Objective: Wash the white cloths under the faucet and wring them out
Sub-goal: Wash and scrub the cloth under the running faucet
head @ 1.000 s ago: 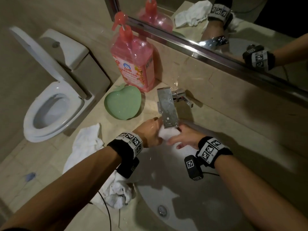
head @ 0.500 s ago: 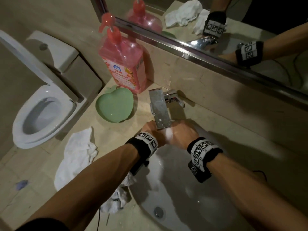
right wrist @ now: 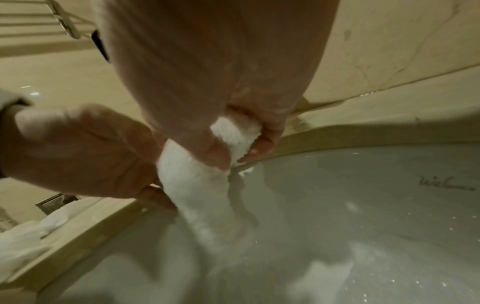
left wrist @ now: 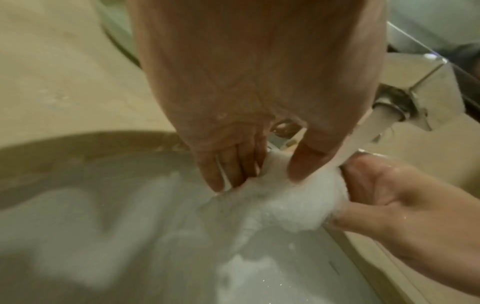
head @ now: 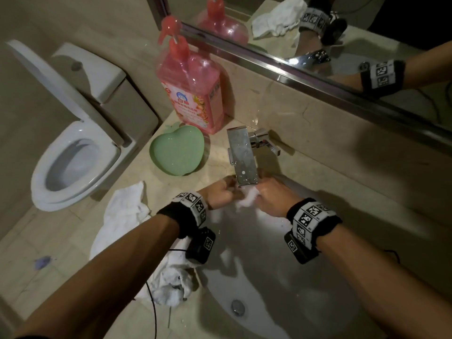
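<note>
While water runs from the square chrome faucet (head: pixel 242 160) | you grip the bunched wet white cloth (left wrist: pixel 293 203) under its spout, left hand (head: pixel 221 194) and right hand (head: pixel 274 199) curled on opposite ends | cloth's long axis spans between your fists, ready for twisting.

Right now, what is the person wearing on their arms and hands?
Both forearms are bare, with no sleeves or gloves. Each wrist carries a black wristband wrapped in a white strip printed with square black-and-white coded markers. A small black camera box, tagged with its own marker, hangs beneath each band, and a thin black cable trails from the left one. The left hand and right hand are bare.
</note>
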Demonstrator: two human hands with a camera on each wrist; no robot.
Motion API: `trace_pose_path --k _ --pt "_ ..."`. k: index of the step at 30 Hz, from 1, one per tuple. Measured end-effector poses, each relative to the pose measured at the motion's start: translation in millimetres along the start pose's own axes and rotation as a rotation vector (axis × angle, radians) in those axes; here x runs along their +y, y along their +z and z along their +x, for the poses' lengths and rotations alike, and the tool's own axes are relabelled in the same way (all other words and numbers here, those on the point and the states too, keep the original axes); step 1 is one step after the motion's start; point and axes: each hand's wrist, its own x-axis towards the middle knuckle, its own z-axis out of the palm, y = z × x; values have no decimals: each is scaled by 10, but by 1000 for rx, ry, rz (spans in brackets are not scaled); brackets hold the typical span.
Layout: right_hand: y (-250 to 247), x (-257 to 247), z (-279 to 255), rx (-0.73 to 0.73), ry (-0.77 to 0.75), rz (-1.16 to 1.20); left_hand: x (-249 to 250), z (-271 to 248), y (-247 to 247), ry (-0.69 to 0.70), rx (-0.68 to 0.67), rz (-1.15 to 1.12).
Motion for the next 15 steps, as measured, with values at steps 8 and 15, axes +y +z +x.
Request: trace_pose_path --k 8,15 --pt "48 -77 -70 153 97 59 -126 -180 -24 73 135 -156" --pt "-19 -55 -209 215 220 161 7 -242 64 9 273 273"
